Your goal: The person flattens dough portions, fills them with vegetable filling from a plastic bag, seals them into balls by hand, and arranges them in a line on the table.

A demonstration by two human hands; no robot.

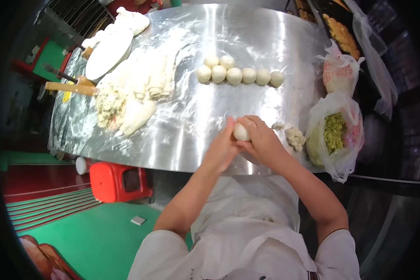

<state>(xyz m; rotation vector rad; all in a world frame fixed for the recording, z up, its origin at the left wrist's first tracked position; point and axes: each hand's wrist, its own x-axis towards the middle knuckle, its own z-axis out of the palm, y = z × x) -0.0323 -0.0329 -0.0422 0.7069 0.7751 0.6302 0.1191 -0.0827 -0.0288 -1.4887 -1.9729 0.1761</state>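
Observation:
Between my two hands, over the front part of the metal table, is a pale round dough ball (pixel 241 132). My left hand (pixel 223 145) presses against its left side, and my right hand (pixel 262 141) curls round its right side with the fingers over the top. Beyond them, dough balls (pixel 234 75) stand in a row of several, with two more behind at the left end. Just right of my right hand lie a lump of crumbly dough (pixel 295 138) and a small scrap.
A plastic bag of green filling (pixel 334 133) is at the right, with a tied bag (pixel 339 77) behind it. Rolled dough (pixel 156 77), a white bowl (pixel 108 55) and a wooden-handled tool (pixel 70 87) lie left. A red stool (pixel 106 182) stands below the table edge.

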